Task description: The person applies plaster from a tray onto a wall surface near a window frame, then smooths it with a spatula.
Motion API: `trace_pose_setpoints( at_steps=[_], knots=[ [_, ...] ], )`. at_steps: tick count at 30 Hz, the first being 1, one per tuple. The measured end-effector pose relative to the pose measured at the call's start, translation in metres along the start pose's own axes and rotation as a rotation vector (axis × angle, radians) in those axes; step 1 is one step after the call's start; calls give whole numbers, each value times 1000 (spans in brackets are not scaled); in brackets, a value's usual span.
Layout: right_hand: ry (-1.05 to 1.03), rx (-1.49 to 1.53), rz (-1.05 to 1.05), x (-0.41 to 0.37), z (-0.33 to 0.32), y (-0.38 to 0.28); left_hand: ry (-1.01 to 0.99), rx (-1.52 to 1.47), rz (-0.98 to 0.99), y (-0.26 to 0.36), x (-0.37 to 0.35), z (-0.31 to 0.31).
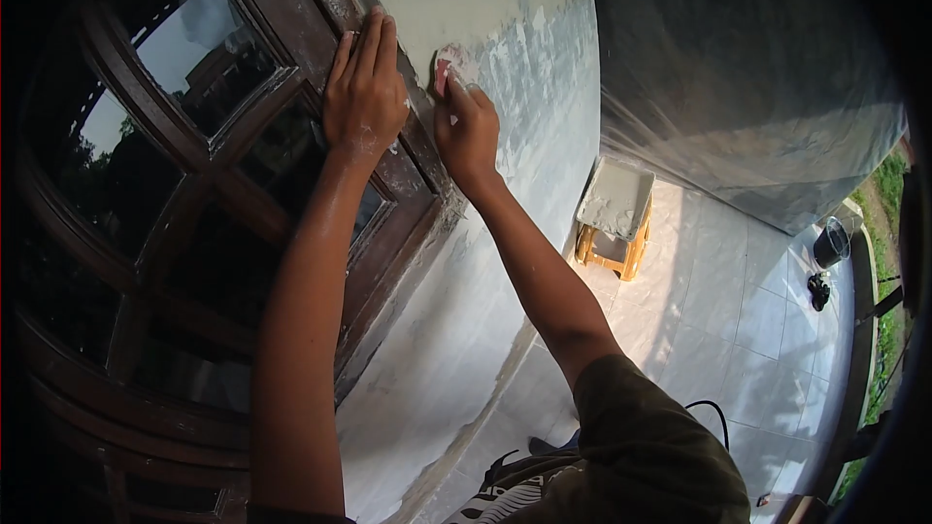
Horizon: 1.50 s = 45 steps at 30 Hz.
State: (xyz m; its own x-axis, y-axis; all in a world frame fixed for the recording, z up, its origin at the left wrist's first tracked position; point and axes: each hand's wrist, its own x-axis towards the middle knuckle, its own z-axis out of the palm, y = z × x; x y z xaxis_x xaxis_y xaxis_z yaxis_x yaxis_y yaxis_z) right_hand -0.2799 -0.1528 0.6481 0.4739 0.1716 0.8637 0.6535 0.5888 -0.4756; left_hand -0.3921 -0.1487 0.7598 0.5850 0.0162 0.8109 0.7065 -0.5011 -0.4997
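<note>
My left hand (365,102) lies with its fingers stretched out on the edge of the dark brown wooden window frame (413,196). White dust marks its wrist. Just right of it, my right hand (466,131) is closed on a small red scraper (443,73), smeared with pale putty, and holds it near the wall (529,102) beside the frame. Part of the scraper is hidden behind my fingers. Around the tool, the wall carries smooth pale filler, with patchy grey-white streaks further right.
A tray of pale putty (619,199) rests on a yellow stool (631,257) by the wall. Plastic sheeting (738,126) hangs at the right. On the tiled floor (723,301) stand a dark bucket (831,245) and a small black object (818,291).
</note>
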Motion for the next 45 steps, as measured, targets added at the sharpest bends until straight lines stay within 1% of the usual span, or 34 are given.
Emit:
trace_pose_setpoints(
  at_steps=[2,4,5,6,8,9,12,13,14,15,16,18,19,21,24,26,28,30,32,33,35,36,38,39,42,44,45],
  knots=[
    [-20,-9,-25,-26,-6,-11,1,5,-4,-1,0,0],
    [-31,58,-21,-58,-26,-33,8,6,-2,-1,1,1],
    [-79,210,78,-74,-36,-41,10,7,-2,-1,0,1],
    [-80,210,81,-69,-41,-43,7,7,-2,0,1,1],
    [-67,236,185,-57,-54,-47,-5,17,5,0,1,-2],
    [15,203,170,-39,-50,-42,-13,17,3,0,0,-2],
    [104,166,120,2,-24,-12,4,13,17,0,1,-1],
    [105,163,119,5,-20,-8,4,15,10,0,1,0],
    [37,127,88,6,-15,-7,6,18,5,0,1,0],
    [-32,90,61,5,-10,-7,6,17,4,0,0,0],
    [-34,-32,-18,-8,-10,-12,4,19,4,-1,-1,0],
    [-8,68,-125,-41,-21,-27,9,22,6,-2,1,1],
    [-8,68,-127,-54,-29,-31,14,18,8,-2,1,2],
    [-1,226,-61,-66,-46,-35,14,16,7,-2,2,1],
    [61,184,114,-37,-43,-13,-1,25,16,-1,-1,-1],
    [110,159,145,-6,-32,1,-19,54,28,-2,0,0],
    [153,168,134,4,-17,9,-2,41,24,-1,1,0],
    [25,93,100,2,-7,9,12,28,20,0,-1,0],
    [-63,66,122,-29,-12,-10,13,9,3,0,1,0],
    [-73,67,97,-51,-15,-19,14,8,2,0,1,0],
    [-143,157,114,-89,-41,-53,15,4,14,-2,0,0],
    [-159,294,140,-95,-56,-68,12,6,15,-2,0,0],
    [-94,309,173,-91,-67,-70,19,11,16,-1,0,0],
    [-53,249,223,-72,-69,-67,13,13,12,-1,0,-1],
    [150,218,199,-15,-48,-36,8,12,15,-1,2,-2],
    [166,186,164,7,-29,-16,9,-3,7,-1,1,-1],
    [126,147,132,11,-19,-9,11,-5,8,-1,1,-1]
  ],
)
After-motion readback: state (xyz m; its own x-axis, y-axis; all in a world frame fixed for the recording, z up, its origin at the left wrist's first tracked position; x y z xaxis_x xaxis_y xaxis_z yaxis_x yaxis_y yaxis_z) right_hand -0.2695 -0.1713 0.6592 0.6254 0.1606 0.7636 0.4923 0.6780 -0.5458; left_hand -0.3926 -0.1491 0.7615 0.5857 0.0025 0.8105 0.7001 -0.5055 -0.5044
